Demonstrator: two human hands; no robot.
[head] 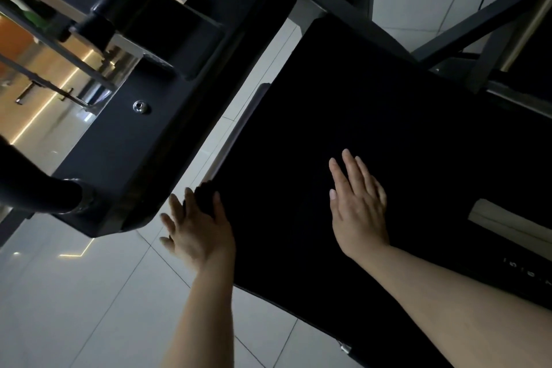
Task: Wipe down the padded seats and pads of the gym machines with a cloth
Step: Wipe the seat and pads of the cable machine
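Note:
A large black padded seat fills the middle and right of the head view. My right hand lies flat on its lower part, fingers straight and together. At the pad's lower left corner my left hand holds a dark bunched cloth against the pad's edge, thumb on one side and fingers on the other. The cloth is nearly the pad's colour and mostly hidden by my fingers.
A dark grey machine frame panel with bolts stands just left of the pad, a narrow gap between them. A black roller handle sits at upper left. Grey frame bars cross at upper right. Pale floor tiles lie below.

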